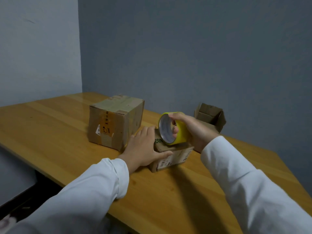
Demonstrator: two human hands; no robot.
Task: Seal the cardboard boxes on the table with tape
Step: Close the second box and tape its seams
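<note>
wooden table [50, 125] meets blue-grey walls [185, 48] in a corner.

Single view only, worn on the head, looking forward and down across the bench [168, 191] toward a room corner. Wide-angle, with bench edges bowed and the horizon tilted, left side higher. Close in: both sleeves entering from the near edge, left hand [143, 146] and right hand [194, 130] about mid-frame. Walls filling the upper half; far bench edge meeting the wall. Floor glimpsed at the near left. No second view, so no shared part.
</note>
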